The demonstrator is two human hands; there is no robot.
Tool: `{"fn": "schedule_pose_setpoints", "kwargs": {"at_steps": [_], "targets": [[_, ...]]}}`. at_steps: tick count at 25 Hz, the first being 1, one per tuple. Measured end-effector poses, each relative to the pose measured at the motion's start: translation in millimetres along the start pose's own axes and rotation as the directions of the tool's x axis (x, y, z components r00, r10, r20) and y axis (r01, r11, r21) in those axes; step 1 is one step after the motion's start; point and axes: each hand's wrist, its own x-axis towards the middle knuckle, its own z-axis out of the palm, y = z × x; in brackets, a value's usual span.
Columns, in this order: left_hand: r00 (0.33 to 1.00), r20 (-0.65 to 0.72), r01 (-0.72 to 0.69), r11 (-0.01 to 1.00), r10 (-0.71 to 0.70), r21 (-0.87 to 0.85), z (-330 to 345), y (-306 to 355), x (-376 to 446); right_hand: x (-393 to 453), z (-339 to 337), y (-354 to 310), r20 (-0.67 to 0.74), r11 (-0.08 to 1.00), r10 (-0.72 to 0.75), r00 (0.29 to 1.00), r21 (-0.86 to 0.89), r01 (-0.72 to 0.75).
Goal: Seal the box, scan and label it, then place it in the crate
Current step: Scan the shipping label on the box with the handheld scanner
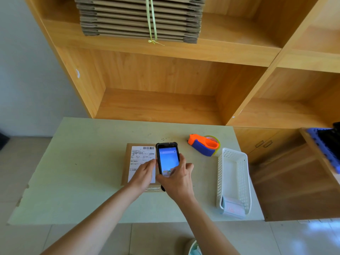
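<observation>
A small brown cardboard box [125, 163] lies flat on the pale green table [73, 162], with a white shipping label [140, 157] on its top. My left hand [143, 174] rests flat on the label's near right part, fingers together. My right hand [176, 178] grips a black handheld scanner [167, 159] with a lit blue screen, held over the box's right edge; my thumb lies on the lower screen. The box's right side is hidden behind the scanner.
An orange and blue tape dispenser [204, 145] sits right of the box. A white perforated basket [233, 179] holds a roll of labels [232, 207]. A blue crate [325, 146] shows at the right edge. Wooden shelves [165, 105] behind carry bundled flat cartons [139, 17].
</observation>
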Motion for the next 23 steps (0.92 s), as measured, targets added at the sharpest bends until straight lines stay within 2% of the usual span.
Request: {"fn": "schedule_pose_setpoints", "kwargs": {"at_steps": [2, 6, 9, 11, 14, 16, 18, 21, 23], "targets": [[0.994, -0.013, 0.106, 0.969, -0.111, -0.222, 3, 7, -4, -3, 6, -3, -0.002, 1.000, -0.019, 1.000, 0.020, 0.019], [0.963, 0.002, 0.235, 0.839, -0.268, -0.490, 2, 13, -12, -11, 17, -7, -0.015, 0.992, -0.065, 0.998, 0.105, 0.067], [0.960, 0.040, 0.243, 0.753, -0.277, -0.612, -8, 12, -17, -16, 20, -4, -0.022, 0.977, -0.113, 0.993, 0.179, 0.115], [0.959, 0.063, 0.253, 0.739, -0.275, -0.624, -14, 11, -20, -12, 15, -5, -0.057, 0.944, -0.080, 0.995, 0.315, 0.094], [0.961, 0.134, 0.271, 0.741, -0.241, -0.615, -20, 10, -26, -1, 5, -6, -0.009, 0.820, 0.104, 0.995, 0.566, -0.080], [0.960, 0.160, 0.277, 0.730, -0.228, -0.625, -20, 12, -29, 4, 4, -8, 0.097, 0.699, 0.225, 0.970, 0.677, -0.230], [0.960, 0.173, 0.280, 0.712, -0.221, -0.644, -18, 16, -32, 7, 7, -10, 0.223, 0.598, 0.299, 0.928, 0.714, -0.364], [0.955, 0.187, 0.295, 0.696, -0.229, -0.655, -13, 20, -35, 8, 8, -16, 0.425, 0.455, 0.255, 0.869, 0.740, -0.495], [0.949, 0.194, 0.315, 0.683, -0.250, -0.659, -12, 22, -37, 9, 7, -17, 0.490, 0.414, 0.211, 0.846, 0.739, -0.532]]}}
